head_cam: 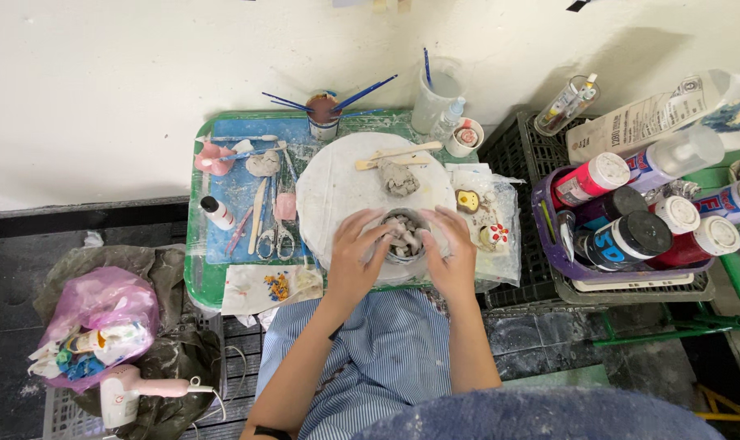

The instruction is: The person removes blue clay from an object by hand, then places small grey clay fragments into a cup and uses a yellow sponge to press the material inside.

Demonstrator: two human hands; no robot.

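Left hand and right hand cupping small grey clay pot between them on white round board; fingers pressing pot's rim; clay lump lying beyond.

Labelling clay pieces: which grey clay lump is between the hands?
The grey clay piece at the front edge of the round white board, cupped by left hand and right hand. The other lump lies untouched farther back.
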